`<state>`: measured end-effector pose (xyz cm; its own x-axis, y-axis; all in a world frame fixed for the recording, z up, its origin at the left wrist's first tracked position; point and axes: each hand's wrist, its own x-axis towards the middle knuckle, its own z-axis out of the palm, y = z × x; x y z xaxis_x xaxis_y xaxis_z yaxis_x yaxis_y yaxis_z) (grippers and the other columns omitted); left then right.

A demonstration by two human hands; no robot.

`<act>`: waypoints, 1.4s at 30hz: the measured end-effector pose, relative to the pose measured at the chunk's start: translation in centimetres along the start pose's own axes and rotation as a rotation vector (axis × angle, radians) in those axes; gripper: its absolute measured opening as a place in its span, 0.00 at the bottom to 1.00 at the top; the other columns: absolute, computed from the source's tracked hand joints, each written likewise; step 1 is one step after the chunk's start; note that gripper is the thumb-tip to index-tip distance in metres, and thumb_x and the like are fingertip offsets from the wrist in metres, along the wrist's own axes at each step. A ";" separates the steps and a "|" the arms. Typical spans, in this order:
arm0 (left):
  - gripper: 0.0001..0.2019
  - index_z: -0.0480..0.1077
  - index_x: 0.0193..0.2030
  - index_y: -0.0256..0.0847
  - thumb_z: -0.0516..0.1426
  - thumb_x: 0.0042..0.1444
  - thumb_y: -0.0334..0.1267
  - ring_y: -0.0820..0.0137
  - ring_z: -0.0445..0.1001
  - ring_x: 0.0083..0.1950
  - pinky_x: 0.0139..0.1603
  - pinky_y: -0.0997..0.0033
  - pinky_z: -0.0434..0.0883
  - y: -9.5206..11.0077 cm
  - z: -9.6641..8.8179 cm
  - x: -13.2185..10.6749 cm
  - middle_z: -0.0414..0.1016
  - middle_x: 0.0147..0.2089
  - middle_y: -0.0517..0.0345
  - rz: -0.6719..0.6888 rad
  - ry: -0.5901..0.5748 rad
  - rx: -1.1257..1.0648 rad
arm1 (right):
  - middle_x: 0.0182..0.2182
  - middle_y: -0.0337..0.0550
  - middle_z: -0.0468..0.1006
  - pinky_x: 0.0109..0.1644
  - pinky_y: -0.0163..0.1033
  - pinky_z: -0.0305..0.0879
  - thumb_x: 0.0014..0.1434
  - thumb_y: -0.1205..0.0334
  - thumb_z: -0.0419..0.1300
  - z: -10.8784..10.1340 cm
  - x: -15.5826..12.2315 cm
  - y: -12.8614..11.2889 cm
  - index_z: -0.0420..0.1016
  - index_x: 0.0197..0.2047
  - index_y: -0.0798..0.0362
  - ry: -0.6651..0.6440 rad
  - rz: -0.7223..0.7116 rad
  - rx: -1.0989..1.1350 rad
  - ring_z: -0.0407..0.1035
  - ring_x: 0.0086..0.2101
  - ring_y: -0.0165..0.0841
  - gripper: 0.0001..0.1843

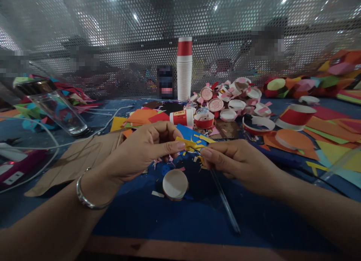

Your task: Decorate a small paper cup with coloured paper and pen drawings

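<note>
Yellow paper strip (189, 143), between my two hands above the middle of the blue tabletop (135, 219), seen from my remote post through the head camera. My left hand (153, 142), with a silver bracelet (84, 193) at the wrist, pinches one end between thumb and curled fingers. My right hand (235, 159) has thumb and forefinger pressed together at the other end; I cannot tell exactly what lies between them. A clear rod (227, 204) extends from beneath that hand toward the near edge; I cannot tell whether it is gripped. Just beyond the strip lies a sheet of blue paper (183, 131), bearing small yellow scraps (202, 137). On the near side of the hands sits a round white cup base (175, 182). Farther out I note a red-and-white cup (180, 118) on its side, a heap of cut cup pieces (225, 99) and a tall stack of cups (184, 76) with a phone (165, 82) beside it. Cardboard (76, 159) and a glass bottle (60, 110) occupy the left; coloured paper (332, 129), the right.
</note>
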<state>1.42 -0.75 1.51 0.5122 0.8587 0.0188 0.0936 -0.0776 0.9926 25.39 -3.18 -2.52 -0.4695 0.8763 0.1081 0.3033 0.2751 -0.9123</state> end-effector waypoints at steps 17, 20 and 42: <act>0.09 0.73 0.36 0.38 0.68 0.59 0.37 0.79 0.66 0.30 0.29 0.81 0.66 -0.4 -0.4 0.4 0.71 0.30 0.64 0.095 0.089 0.155 | 0.21 0.32 0.61 0.21 0.35 0.40 0.70 0.35 0.56 0.0 0.1 0.2 0.76 0.31 0.53 0.014 0.011 -0.012 0.48 0.19 0.23 0.30; 0.08 0.73 0.36 0.38 0.68 0.60 0.36 0.79 0.66 0.30 0.29 0.82 0.67 -0.4 -0.3 0.4 0.71 0.30 0.64 0.093 0.075 0.144 | 0.21 0.32 0.61 0.21 0.36 0.41 0.70 0.36 0.57 0.1 0.2 0.2 0.75 0.30 0.53 0.017 0.000 -0.014 0.48 0.19 0.23 0.29; 0.11 0.73 0.36 0.38 0.69 0.59 0.39 0.80 0.70 0.29 0.28 0.84 0.70 -0.1 0.2 0.2 0.74 0.30 0.65 0.072 0.013 0.098 | 0.19 0.30 0.58 0.20 0.35 0.42 0.71 0.39 0.56 0.0 0.0 0.1 0.76 0.30 0.53 0.007 -0.009 -0.049 0.48 0.18 0.23 0.28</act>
<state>1.72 -0.65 1.42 0.5093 0.8556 0.0923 0.1400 -0.1882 0.9721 25.38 -3.12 -2.62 -0.4667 0.8763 0.1194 0.3393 0.3021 -0.8909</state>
